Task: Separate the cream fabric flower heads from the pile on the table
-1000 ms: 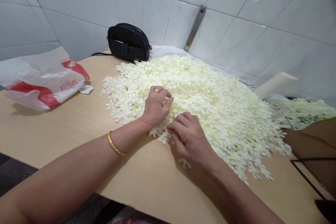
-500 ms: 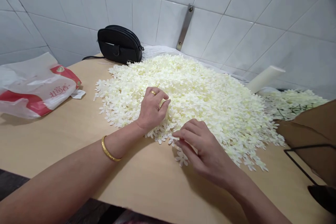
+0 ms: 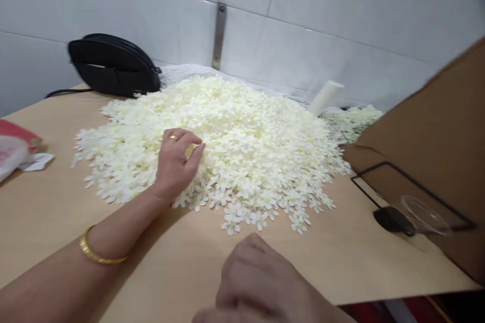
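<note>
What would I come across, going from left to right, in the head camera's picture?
Red-and-white bag, black purse, left hand, metal strip, white roll, brown cardboard.

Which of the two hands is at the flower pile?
The left hand, wearing a gold ring, is at the white flower pile. The right hand is blurred, nearer the camera, with tabletop showing between it and the pile.

And there's the left hand (image 3: 177, 161), forearm (image 3: 131, 219) outstretched, thumb (image 3: 195, 158) close by forefinger (image 3: 192, 139); the right hand (image 3: 257, 277) (blurred, low, close in) seems curled inward.
</note>
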The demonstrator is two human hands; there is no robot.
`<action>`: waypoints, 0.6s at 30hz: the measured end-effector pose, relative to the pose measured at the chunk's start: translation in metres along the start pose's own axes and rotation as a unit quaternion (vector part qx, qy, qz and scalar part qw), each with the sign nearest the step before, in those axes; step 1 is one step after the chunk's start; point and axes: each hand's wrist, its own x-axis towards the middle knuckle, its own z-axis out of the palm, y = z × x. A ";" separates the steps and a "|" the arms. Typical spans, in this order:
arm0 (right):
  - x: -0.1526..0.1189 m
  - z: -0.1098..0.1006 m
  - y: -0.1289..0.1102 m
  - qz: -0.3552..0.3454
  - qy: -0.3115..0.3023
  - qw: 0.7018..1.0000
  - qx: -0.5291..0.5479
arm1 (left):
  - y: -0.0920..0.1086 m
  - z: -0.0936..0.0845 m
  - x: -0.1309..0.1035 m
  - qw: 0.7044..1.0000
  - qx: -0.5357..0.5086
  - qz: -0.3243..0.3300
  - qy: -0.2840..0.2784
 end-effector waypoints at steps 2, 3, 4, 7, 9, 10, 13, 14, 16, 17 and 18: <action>-0.008 -0.009 0.003 0.033 0.027 0.998 -0.038 | 0.000 0.000 0.001 1.000 0.006 0.008 0.001; -0.016 -0.015 0.005 0.064 0.040 0.996 -0.054 | 0.001 0.001 0.002 1.000 0.007 0.011 0.001; -0.025 -0.020 0.009 0.102 0.055 0.991 -0.072 | 0.002 0.001 0.002 1.000 0.007 0.013 0.001; -0.060 -0.030 0.026 0.212 0.114 0.963 -0.124 | 0.009 0.003 0.001 1.000 -0.006 0.027 0.007; -0.079 -0.032 0.039 0.260 0.145 0.941 -0.159 | 0.016 0.004 -0.001 0.999 -0.017 0.038 0.004; -0.087 -0.032 0.046 0.277 0.155 0.932 -0.174 | 0.019 0.004 -0.002 0.999 -0.020 0.042 0.000; -0.098 -0.032 0.060 0.306 0.171 0.915 -0.200 | 0.031 0.004 -0.006 0.998 -0.023 0.062 -0.022; -0.100 -0.032 0.063 0.312 0.175 0.912 -0.202 | 0.035 0.004 -0.007 0.997 -0.023 0.073 -0.027; -0.101 -0.034 0.065 0.317 0.180 0.910 -0.197 | 0.043 0.005 -0.010 0.994 -0.022 0.099 -0.038; -0.101 -0.034 0.065 0.316 0.183 0.911 -0.190 | 0.047 0.005 -0.011 0.992 -0.023 0.115 -0.040; -0.100 -0.033 0.064 0.312 0.186 0.914 -0.183 | 0.050 0.006 -0.013 0.990 -0.024 0.128 -0.046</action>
